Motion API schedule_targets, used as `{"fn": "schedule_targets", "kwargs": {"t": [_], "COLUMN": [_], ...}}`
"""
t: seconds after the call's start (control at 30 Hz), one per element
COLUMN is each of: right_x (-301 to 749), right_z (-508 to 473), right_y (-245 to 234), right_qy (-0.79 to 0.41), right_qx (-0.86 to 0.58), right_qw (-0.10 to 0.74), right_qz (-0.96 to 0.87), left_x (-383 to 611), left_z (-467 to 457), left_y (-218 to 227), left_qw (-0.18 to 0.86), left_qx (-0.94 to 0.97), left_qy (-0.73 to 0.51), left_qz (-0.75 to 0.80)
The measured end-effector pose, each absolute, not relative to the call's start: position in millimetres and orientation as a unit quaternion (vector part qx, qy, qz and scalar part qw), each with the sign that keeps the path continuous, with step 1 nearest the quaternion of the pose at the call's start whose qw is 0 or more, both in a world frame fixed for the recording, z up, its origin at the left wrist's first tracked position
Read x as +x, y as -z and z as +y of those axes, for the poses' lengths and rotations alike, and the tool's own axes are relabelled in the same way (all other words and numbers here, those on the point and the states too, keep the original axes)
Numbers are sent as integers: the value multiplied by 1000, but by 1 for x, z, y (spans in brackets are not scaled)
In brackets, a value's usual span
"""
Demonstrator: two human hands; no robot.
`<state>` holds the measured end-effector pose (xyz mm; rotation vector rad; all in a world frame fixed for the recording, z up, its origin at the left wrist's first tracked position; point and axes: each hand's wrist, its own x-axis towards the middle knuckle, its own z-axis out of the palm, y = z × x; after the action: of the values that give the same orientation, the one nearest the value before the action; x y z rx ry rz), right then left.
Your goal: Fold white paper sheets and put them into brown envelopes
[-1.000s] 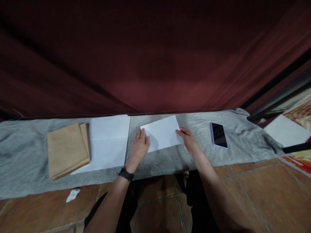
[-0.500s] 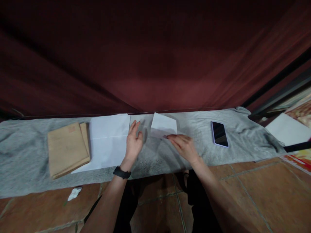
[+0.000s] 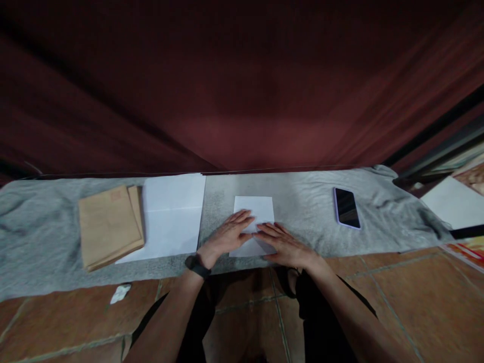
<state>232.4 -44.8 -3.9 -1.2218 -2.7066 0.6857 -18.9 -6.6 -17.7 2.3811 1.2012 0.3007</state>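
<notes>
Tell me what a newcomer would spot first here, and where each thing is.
Probably the left hand and right hand, spread over a small white sheet at the middle of the grey cloth. Next, the brown paper stack toward the left, overlapping larger white paper, and the dark-screened phone to the right. Behind the cloth, the deep red drape fills the upper view.

Both hands (image 3: 228, 234) partly hide the small white paper (image 3: 257, 203).
</notes>
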Motion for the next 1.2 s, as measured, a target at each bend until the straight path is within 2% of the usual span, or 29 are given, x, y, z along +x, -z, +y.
{"fn": "schedule_targets", "kwargs": {"t": [0.23, 0.5, 0.8, 1.2], "right_x": [251, 245, 254, 266], "right_z": [-44, -46, -45, -40], "right_y": [25, 31, 29, 24], "right_qy": [-194, -156, -143, -153], "right_qx": [-420, -392, -380, -380], "right_qw": [42, 43, 43, 50], "right_qz": [-886, -906, -913, -911], "left_x": [-3, 47, 17, -5], "left_z": [-6, 0, 22, 8], "left_y": [21, 29, 39, 31], "left_qw": [141, 123, 108, 64], "left_qx": [868, 911, 883, 852], "left_qy": [-118, -86, -79, -66], "left_qz": [461, 385, 449, 516]}}
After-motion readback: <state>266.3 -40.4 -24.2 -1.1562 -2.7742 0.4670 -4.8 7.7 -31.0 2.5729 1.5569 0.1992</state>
